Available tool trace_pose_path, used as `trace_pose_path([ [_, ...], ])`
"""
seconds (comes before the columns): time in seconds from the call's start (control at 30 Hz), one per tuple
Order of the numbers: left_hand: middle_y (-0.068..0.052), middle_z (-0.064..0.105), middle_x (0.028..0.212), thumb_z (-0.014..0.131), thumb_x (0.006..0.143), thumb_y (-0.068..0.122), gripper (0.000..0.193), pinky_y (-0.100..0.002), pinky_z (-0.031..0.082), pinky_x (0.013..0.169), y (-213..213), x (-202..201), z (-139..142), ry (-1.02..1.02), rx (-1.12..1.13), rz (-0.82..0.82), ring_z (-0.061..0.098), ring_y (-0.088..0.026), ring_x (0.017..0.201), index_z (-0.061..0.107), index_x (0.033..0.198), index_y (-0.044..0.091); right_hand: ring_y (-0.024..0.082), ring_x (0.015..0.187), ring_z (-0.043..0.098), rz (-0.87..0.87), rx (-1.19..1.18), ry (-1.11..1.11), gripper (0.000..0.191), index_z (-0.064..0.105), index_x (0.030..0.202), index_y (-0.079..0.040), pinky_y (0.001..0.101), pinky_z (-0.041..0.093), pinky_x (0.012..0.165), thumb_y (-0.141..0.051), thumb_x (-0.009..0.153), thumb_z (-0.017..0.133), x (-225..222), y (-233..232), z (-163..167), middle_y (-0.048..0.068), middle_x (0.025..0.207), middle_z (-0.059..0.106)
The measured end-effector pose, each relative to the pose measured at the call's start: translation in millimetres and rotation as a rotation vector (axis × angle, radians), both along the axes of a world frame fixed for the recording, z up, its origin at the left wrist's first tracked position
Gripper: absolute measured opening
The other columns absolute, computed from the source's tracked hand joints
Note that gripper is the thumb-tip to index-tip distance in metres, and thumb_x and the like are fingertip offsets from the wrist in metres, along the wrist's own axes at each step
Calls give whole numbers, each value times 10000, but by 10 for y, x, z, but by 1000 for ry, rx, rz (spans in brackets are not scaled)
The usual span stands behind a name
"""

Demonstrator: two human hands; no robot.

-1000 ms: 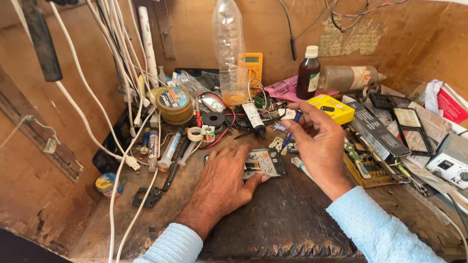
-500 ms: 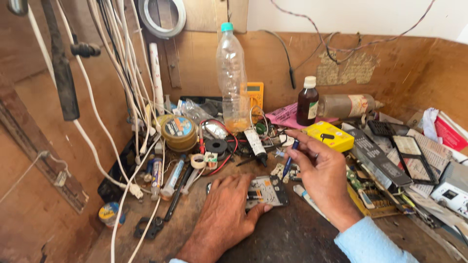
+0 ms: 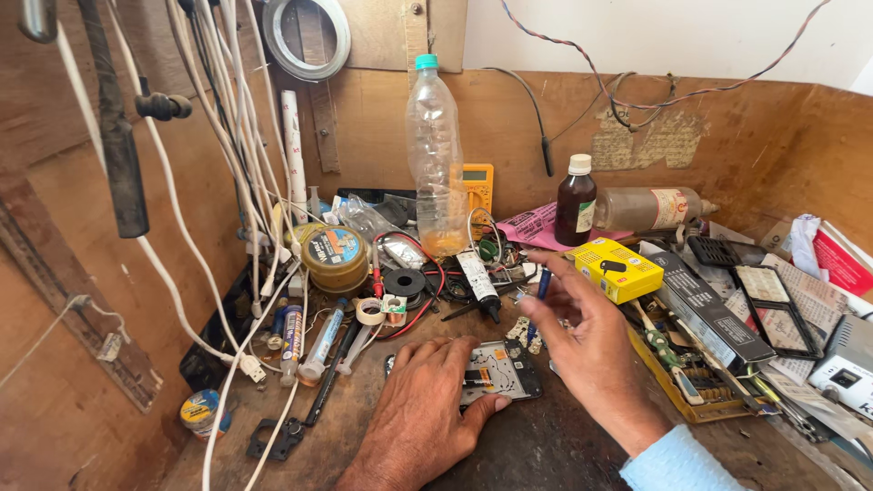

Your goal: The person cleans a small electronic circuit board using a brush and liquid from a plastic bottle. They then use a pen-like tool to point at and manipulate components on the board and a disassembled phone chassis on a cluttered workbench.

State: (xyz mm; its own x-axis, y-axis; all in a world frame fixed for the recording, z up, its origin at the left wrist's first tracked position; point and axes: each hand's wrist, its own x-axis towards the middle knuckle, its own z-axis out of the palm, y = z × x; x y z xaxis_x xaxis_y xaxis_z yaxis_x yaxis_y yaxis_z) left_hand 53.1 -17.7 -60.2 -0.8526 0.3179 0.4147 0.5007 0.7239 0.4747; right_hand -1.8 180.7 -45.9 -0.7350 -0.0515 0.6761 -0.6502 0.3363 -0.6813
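Left hand (image 3: pixel 420 411) is lying flat and open, palm down, pinning the opened phone (image 3: pixel 498 371) to the table (image 3: pixel 564 445), thumb touching its lower edge. Right hand (image 3: pixel 587 341) is hovering just right of the phone, pinching a small blue tool (image 3: pixel 543 282), maybe a driver or tweezers, too small to tell, tip pointing up. Only one view, from the head camera, so that's what I'm going by. Looks like a board repair with the back already off and the hand bringing the tool in. Next move probably calls for turning the tip down and landing it precisely while the phone stays pinned. Yellow box (image 3: pixel 618 269) and plastic bottle (image 3: pixel 435 164) are sitting behind
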Motion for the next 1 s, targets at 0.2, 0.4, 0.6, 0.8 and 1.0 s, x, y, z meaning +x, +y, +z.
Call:
trace_pose_path([
  [0.2,-236,611,1302,799,821,351,691,-510,351,1063,-16,-14,-17,13,10,-13,519,-388,1239,532,1343,-13,73,879,716,37,-137,-24,487,557,1426,-65,228,586,817,32,949,582,-29,16,-31,4,966,714],
  [0.4,-225,618,1258,787,834,349,661,-508,352,1055,-18,-31,-25,-2,14,-37,527,-386,1237,522,1312,-23,172,763,618,-261,205,-186,737,489,1598,-142,288,530,663,19,937,771,6,28,-74,99,895,652],
  [0.6,-247,604,1278,782,843,346,654,-524,345,1053,-26,-38,-23,-25,5,-33,516,-404,1241,515,1316,-19,149,853,721,-75,-64,-108,816,246,1601,-142,288,561,731,130,888,535,-19,55,-110,78,949,682],
  [0.8,-246,620,1254,786,842,354,661,-519,363,1031,-28,-86,-44,-36,-2,-54,536,-402,1231,513,1307,-30,174,896,734,-42,-62,-91,771,270,1581,-123,308,575,834,123,910,559,-108,77,-143,107,983,697],
  [1.0,-271,638,1205,814,821,365,691,-521,364,1016,-39,-137,-76,-22,-1,-77,563,-418,1197,521,1298,-40,173,920,723,-17,-64,-76,748,307,1562,-103,317,579,867,125,901,574,-117,13,-152,110,993,693],
])
